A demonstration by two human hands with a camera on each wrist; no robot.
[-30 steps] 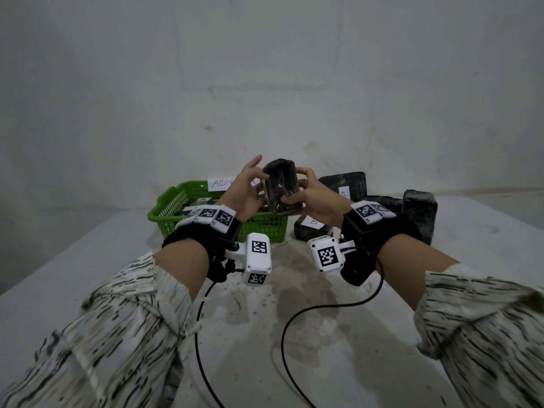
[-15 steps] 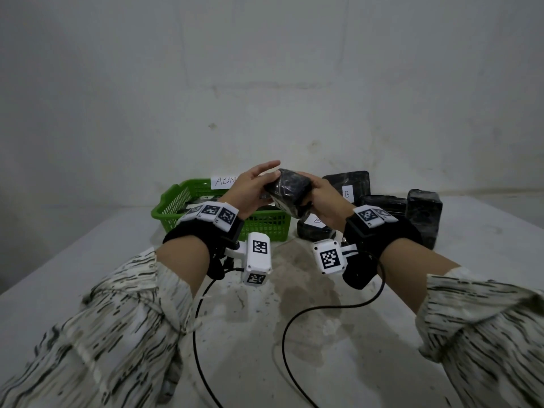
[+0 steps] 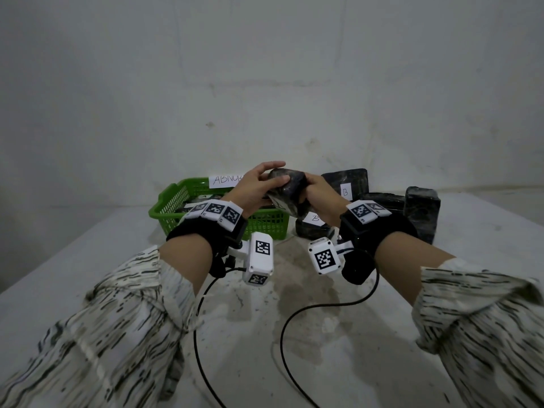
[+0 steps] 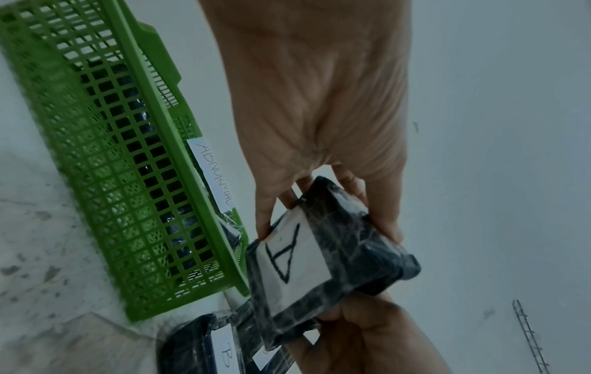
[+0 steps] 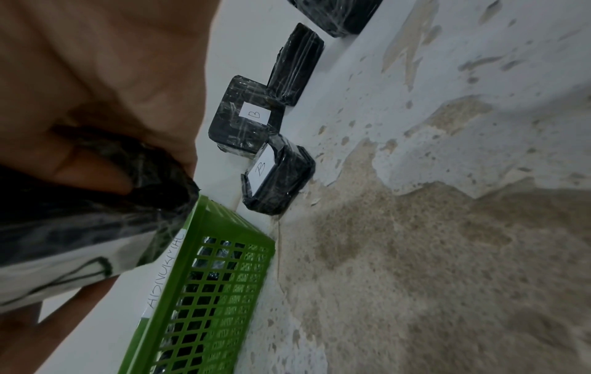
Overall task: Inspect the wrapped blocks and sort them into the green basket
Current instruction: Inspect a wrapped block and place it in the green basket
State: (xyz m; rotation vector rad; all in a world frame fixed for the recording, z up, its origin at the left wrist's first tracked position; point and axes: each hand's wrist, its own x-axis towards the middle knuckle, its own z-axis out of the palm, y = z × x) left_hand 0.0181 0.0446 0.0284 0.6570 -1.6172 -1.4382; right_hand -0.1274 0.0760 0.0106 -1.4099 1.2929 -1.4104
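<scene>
Both hands hold one black wrapped block (image 3: 290, 191) in the air, above the right end of the green basket (image 3: 176, 201). My left hand (image 3: 257, 187) grips its left side, thumb on one face and fingers on the other. My right hand (image 3: 316, 192) grips its right end. In the left wrist view the block (image 4: 339, 253) shows a white label marked A (image 4: 288, 255), beside the basket (image 4: 121, 162). The right wrist view shows the block (image 5: 96, 202) under my fingers. Dark wrapped blocks lie inside the basket.
More black wrapped blocks stand right of the basket by the wall: two labelled B (image 3: 346, 184) (image 3: 312, 226), and others (image 3: 421, 210) further right. A white tag reading ABNORMAL (image 3: 225, 180) is on the basket's far rim. Black cables (image 3: 282, 328) trail over the stained table.
The block was upright a second ago; both hands have turned it onto its side and carried it slightly higher. My left fingers now lie over its top.
</scene>
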